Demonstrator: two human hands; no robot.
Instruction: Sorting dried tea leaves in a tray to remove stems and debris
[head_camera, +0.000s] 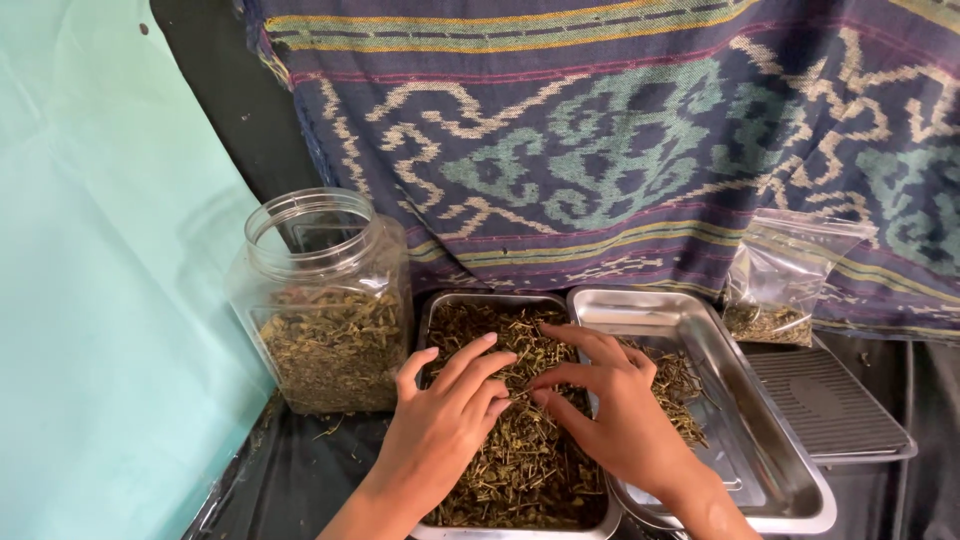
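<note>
While both hands work in the left tray (432, 318), that tray is the landmark for everything else. It's a steel rectangular pan, heaped w/ dried herbs (520, 455), mostly brownish-green stems and leaf bits. Left hand (440, 425) lies palm-down on the herb heap, fingers spread and slightly bent, tips touching the herbs near the tray's middle; not clenched, nothing clearly held. Right hand (615, 405) reaches in across the tray's right rim, thumb and forefinger drawn together at the herbs, pinching a bit of stem as far as can be seen; other fingers loose. Fingertips of the two hands nearly meet over the tray's centre.

Just right of the tray, touching or overlapping its rim, sits a second tray (770, 440), also steel, mostly bare w/ a smaller scatter of herbs on its near-left side under the right hand. Left of the tray, just beside it, stands a clear plastic jar (320, 300), no lid, approx. half full of the same dried stuff. Further right, beyond the second tray, a grey ribbed platform (830, 405), and behind that a clear plastic bag (785, 275) w/ some herbs at its bottom. Behind the tray hangs a patterned woven cloth (620, 130). Far left of the jar, a pale green sheet (90, 300).
</note>
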